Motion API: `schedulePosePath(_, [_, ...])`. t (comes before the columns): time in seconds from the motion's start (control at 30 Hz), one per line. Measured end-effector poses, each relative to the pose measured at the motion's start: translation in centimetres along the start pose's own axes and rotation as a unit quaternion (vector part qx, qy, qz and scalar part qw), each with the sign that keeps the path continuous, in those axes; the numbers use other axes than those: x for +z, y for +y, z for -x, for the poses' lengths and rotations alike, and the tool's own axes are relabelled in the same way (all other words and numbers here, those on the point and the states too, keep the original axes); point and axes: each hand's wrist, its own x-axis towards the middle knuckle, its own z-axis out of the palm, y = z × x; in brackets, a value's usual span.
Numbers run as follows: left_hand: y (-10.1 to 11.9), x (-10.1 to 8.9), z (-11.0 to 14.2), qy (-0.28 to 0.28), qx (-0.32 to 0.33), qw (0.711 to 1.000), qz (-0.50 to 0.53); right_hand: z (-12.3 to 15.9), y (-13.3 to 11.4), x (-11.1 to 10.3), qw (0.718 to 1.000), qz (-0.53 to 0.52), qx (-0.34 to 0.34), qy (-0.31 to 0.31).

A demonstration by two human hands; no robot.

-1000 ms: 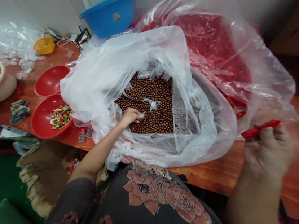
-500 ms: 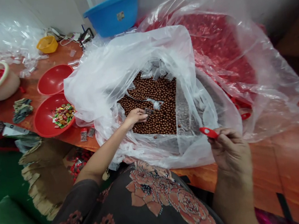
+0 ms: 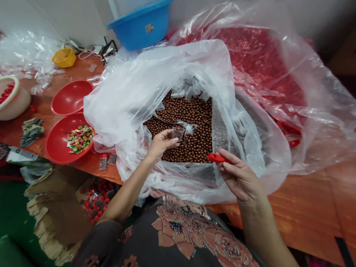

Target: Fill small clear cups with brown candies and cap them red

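Note:
My left hand (image 3: 163, 145) is closed on a small clear plastic container (image 3: 178, 133), held just over a heap of round brown candy balls (image 3: 196, 148). Between the thumb and fingers of my right hand (image 3: 236, 171) is a red plastic cap (image 3: 217, 158), at the near right edge of the heap. The balls lie inside a large white translucent plastic bag (image 3: 118, 101) with its mouth open. More clear containers (image 3: 188, 89) rest at the far side of the balls. A whitish piece of clear plastic (image 3: 187, 126) lies among them.
Left of the bag stand a red bowl of wrapped candies (image 3: 56, 142), another red bowl (image 3: 71, 96) and a cream basin with red caps (image 3: 19, 98). A blue basin (image 3: 142, 27) stands behind. At right is a bag of red pieces (image 3: 263, 62); below left, an open carton (image 3: 55, 209).
My right hand has moved left with the red cap, towards the candy balls. My left hand has lifted the clear container slightly, and more of it now shows.

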Motion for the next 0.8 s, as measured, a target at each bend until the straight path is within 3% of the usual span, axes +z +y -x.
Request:
schedulePosePath(0.1, [0.2,0.3,0.1,0.005,0.014,1.0,0.01,-0.6,0.5,0.7,1.0,-0.017,0.014,0.002])
schedulePosePath(0.27, [0.8,0.8,0.8,-0.033,0.002,0.999,0.024,-1.5,1.5,1.4,0.999,-0.04,0.025,-0.007])
schedulePosePath(0.53, [0.8,1.2,1.4,-0.061,0.015,0.998,0.013,-1.6,2.2,1.6,0.999,0.027,-0.011,-0.041])
schedulePosePath(0.67, [0.6,1.4,2.0,-0.075,0.006,0.997,0.0,-1.7,1.9,2.0,0.994,0.074,-0.065,-0.045])
schedulePosePath(0.8, [0.4,1.8,2.8,-0.083,-0.025,0.996,-0.014,-2.7,1.6,2.5,0.975,0.154,-0.159,-0.008])
